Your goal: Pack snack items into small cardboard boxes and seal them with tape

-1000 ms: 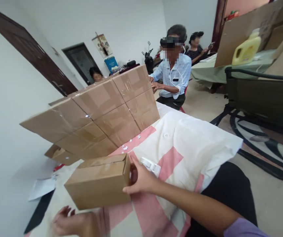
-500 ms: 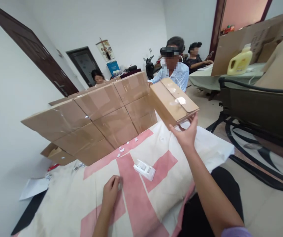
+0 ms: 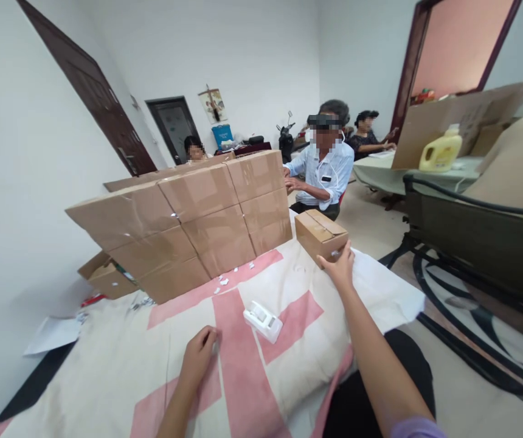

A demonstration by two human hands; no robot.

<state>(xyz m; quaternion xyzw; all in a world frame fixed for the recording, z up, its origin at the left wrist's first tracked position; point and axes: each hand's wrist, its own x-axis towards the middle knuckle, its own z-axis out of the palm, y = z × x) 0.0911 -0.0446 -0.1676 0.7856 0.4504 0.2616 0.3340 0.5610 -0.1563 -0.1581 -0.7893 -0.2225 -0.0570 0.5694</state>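
My right hand point(image 3: 340, 267) reaches forward and grips the near end of a small taped cardboard box point(image 3: 320, 233), which rests on the pink and cream cloth point(image 3: 243, 377) just right of the stacked boxes point(image 3: 188, 222). My left hand point(image 3: 200, 359) lies on the cloth near me with its fingers curled under, pinching something small I cannot make out. A white plastic tape dispenser point(image 3: 263, 320) lies on the cloth between my hands.
Small white paper scraps point(image 3: 225, 280) lie by the foot of the stack. A person in a light shirt point(image 3: 323, 167) sits behind the boxes, others farther back. A dark framed chair point(image 3: 471, 213) stands at right. An open carton point(image 3: 101, 274) sits at left.
My right hand carried the small box from near my lap up and right, then set it down on the cloth beside the stack. My left hand settled onto the cloth.
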